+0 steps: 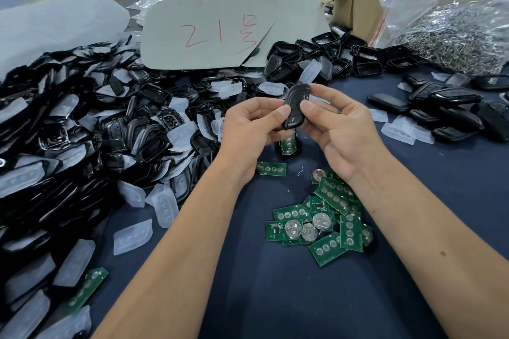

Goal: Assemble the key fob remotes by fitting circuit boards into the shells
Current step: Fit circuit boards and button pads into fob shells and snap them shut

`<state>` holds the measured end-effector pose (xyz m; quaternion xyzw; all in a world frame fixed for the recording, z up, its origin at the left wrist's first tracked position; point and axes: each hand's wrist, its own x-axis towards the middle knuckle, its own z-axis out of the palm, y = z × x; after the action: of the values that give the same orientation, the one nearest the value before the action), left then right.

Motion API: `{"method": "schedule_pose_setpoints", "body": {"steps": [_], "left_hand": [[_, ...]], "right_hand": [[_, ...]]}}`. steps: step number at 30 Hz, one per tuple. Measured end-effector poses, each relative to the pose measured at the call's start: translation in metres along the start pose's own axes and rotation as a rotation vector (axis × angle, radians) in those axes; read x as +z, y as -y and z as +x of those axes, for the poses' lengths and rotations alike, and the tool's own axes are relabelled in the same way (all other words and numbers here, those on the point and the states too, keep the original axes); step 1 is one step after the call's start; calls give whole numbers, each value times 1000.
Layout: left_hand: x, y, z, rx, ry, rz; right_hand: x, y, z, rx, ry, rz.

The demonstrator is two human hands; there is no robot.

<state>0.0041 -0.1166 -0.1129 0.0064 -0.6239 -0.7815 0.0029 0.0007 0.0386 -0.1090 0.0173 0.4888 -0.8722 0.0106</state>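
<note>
**Both hands pinch one black fob above the bench**

The left hand (254, 124) and the right hand (337, 124) meet over the middle of the bench (275, 297), and between them they grip a black key fob shell (296, 106), held nearly upright, thumbs pressed against its near face from either side. Just under it, partly hidden by the hands, another shell with a green board (289, 144) in it lies on the dark cloth. A loose circuit board (271, 168) sits beside the left wrist, and a heap of green circuit boards (321, 221) lies below the right forearm, some showing round coin cells. To the left sprawls a big pile of black shells and clear button pads (82, 132). Finished-looking black fobs (446, 110) are gathered at the right. A grey card with red writing (220, 33) leans behind.
</note>
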Motion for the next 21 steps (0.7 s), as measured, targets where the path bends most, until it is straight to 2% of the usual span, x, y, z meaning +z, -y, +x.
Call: {"method": "schedule_pose_setpoints", "body": {"steps": [11, 21], "left_hand": [[4, -2, -4, 81, 86, 36], [4, 0, -2, 84, 67, 94]], "right_hand": [[-3, 2, 1, 17, 116, 130], [-1, 1, 1, 28, 37, 136]]}}
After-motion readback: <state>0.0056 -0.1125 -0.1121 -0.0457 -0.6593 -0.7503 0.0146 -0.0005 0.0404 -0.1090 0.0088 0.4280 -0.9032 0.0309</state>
